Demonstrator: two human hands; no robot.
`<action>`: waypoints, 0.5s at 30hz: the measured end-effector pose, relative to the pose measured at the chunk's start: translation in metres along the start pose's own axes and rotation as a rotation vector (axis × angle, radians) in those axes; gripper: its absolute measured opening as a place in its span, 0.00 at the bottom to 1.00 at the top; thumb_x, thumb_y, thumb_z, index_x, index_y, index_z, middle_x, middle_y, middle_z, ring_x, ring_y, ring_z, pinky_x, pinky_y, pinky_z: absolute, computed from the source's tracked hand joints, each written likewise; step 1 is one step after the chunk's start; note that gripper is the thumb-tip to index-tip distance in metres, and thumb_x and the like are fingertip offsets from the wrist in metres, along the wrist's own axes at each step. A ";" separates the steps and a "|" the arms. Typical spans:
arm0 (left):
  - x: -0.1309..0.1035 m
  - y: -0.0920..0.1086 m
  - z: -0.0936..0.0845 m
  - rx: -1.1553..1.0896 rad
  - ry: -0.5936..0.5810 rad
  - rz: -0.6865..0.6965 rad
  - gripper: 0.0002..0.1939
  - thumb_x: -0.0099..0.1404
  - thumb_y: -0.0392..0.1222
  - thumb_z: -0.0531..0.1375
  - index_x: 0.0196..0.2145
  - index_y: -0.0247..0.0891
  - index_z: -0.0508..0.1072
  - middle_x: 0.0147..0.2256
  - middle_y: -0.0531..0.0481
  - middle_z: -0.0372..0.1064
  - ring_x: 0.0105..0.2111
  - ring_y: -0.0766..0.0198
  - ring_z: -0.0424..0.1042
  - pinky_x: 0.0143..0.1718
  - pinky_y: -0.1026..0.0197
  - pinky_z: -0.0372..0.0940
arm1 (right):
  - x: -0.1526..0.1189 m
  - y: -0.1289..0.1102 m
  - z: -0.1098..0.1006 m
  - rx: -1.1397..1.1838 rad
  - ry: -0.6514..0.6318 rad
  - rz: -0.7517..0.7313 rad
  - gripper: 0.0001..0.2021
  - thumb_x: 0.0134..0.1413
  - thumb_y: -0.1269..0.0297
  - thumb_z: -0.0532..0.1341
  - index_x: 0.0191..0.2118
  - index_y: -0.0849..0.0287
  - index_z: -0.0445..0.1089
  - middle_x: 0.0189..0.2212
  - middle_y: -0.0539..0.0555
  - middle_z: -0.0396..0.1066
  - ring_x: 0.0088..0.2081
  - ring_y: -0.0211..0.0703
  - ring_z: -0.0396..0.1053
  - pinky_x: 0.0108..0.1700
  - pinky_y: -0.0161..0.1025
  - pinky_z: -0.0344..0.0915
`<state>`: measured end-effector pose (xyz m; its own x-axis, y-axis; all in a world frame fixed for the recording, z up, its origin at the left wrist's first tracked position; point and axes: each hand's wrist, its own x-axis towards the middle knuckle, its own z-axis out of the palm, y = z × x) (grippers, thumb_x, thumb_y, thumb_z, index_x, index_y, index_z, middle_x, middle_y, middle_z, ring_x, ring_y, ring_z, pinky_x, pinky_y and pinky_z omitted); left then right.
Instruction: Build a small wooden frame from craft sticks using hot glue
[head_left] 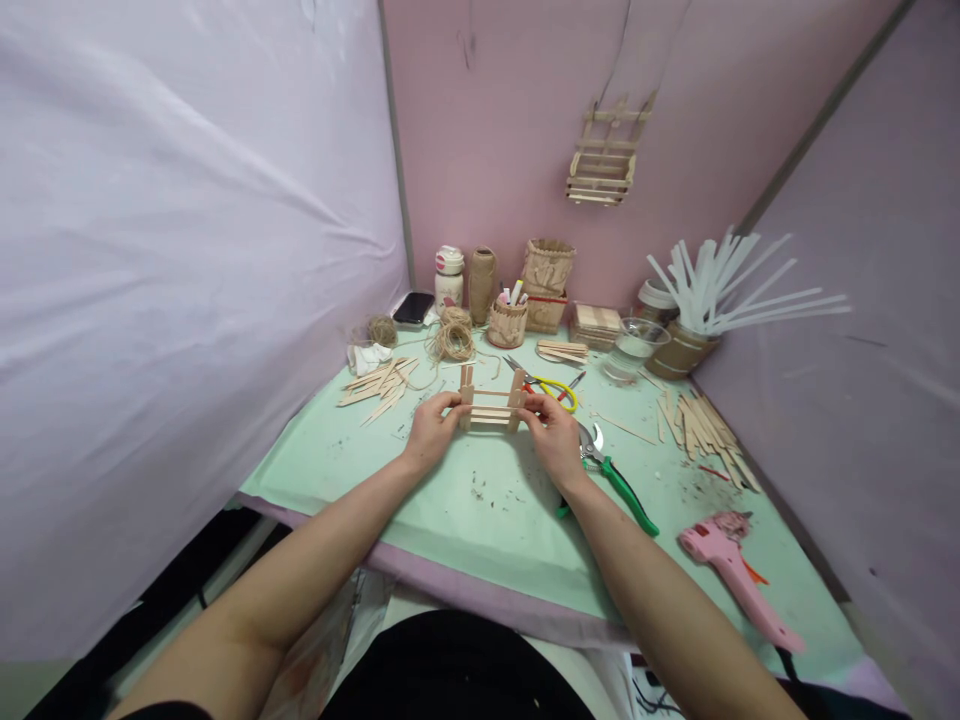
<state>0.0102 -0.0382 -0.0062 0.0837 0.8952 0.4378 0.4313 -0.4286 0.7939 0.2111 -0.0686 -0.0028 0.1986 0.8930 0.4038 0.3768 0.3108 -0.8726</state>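
Observation:
A small craft-stick frame [491, 413], with two upright ends joined by thin crosspieces, is held between both hands over the middle of the green-covered table. My left hand [435, 428] pinches its left end with thumb and fingers. At the opposite end, my right hand [553, 436] grips the frame in the same way. Green-handled pruning shears [626, 492] lie beside and partly beneath my right wrist. Behind the frame rest yellow-handled scissors [559, 392] and a red-handled tool, partly covered.
Loose craft sticks lie at left [379, 385] and right [701, 430]. A pink hot glue gun [739, 575] sits at the front right. Along the back stand twine [454, 337], a pen cup [508, 324], a water bowl [634, 350] and a pot of glue sticks [682, 350].

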 end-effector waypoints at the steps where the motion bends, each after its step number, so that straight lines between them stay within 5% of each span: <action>1: 0.000 0.000 0.000 0.001 0.003 0.001 0.07 0.61 0.42 0.59 0.31 0.40 0.76 0.34 0.50 0.76 0.37 0.59 0.72 0.43 0.58 0.64 | 0.000 0.000 0.000 0.008 -0.001 0.002 0.09 0.51 0.60 0.59 0.35 0.57 0.72 0.34 0.53 0.76 0.35 0.45 0.70 0.40 0.42 0.66; 15: 0.000 0.001 0.000 -0.012 -0.001 -0.015 0.06 0.61 0.40 0.59 0.32 0.38 0.76 0.34 0.50 0.77 0.37 0.61 0.72 0.43 0.60 0.64 | 0.000 0.004 -0.001 0.023 0.010 0.027 0.11 0.49 0.58 0.60 0.35 0.59 0.73 0.34 0.55 0.77 0.35 0.46 0.73 0.42 0.43 0.68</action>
<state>0.0101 -0.0385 -0.0053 0.0785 0.9017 0.4252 0.4215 -0.4166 0.8055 0.2131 -0.0678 -0.0064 0.2175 0.8979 0.3828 0.3504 0.2942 -0.8892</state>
